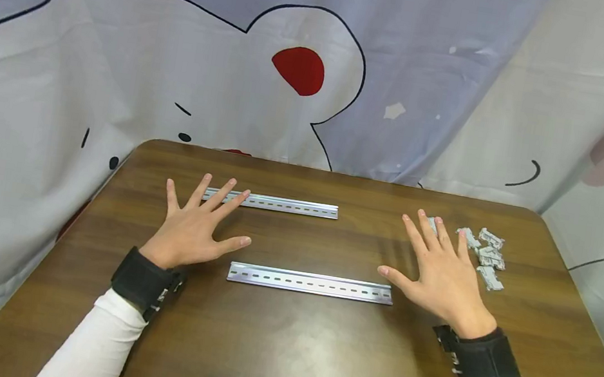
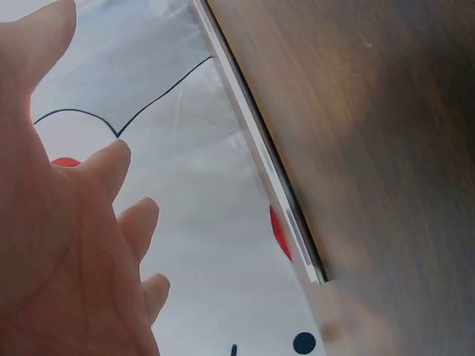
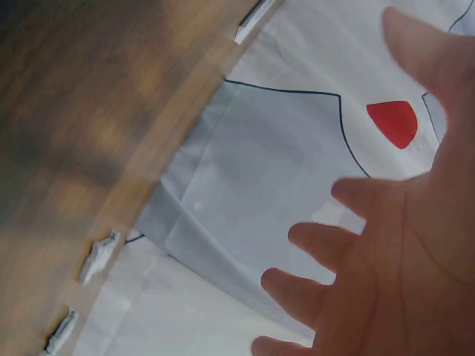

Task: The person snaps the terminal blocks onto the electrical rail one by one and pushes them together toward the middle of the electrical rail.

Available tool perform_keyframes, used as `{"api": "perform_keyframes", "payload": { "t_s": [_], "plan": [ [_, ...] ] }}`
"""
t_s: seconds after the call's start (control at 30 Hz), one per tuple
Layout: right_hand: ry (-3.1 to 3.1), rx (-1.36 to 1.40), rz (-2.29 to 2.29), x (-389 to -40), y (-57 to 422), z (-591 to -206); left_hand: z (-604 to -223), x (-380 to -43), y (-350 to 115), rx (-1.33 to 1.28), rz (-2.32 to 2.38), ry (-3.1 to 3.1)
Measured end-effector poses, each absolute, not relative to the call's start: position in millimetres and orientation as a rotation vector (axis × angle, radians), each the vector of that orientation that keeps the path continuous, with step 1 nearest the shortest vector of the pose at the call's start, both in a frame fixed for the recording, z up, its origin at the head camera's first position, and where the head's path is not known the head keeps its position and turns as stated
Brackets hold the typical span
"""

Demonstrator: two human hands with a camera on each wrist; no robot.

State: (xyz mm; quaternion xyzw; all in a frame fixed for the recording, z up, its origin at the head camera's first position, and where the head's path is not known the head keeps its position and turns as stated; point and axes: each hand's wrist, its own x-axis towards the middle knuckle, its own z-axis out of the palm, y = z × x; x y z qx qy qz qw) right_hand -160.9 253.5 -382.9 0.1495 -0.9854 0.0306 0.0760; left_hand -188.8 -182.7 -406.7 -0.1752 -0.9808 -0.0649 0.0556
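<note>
My left hand is held above the table with its fingers spread and holds nothing. Beyond its fingertips lies a slotted metal DIN rail, its left end partly covered by the fingers; the left wrist view shows this rail below the hand. A second DIN rail lies nearer, between the two hands. The right hand, also spread and holding nothing, hovers left of several small grey-white plastic pieces. One such piece is partly hidden behind its fingers. Two pieces appear in the right wrist view.
The brown wooden table has rounded far corners. A printed fabric curtain hangs right behind its far edge and along both sides. Black bands circle both wrists.
</note>
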Motion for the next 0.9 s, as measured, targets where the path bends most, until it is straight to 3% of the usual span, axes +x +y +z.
{"api": "perform_keyframes", "payload": {
  "t_s": [0.23,0.57,0.9],
  "plan": [
    [-2.937,0.474,0.227,-154.8,257.0,-386.2,-407.5,-178.2,-174.1,-0.616,-0.221,-2.958],
    [-2.985,0.789,0.323,-143.2,247.0,-419.0,-421.4,-153.2,-143.4,-1.001,-0.331,-2.968],
    [-2.917,0.877,0.435,-158.4,248.7,-425.7,-430.5,-164.2,-132.7,-1.05,-0.499,-2.877]
  ]
}}
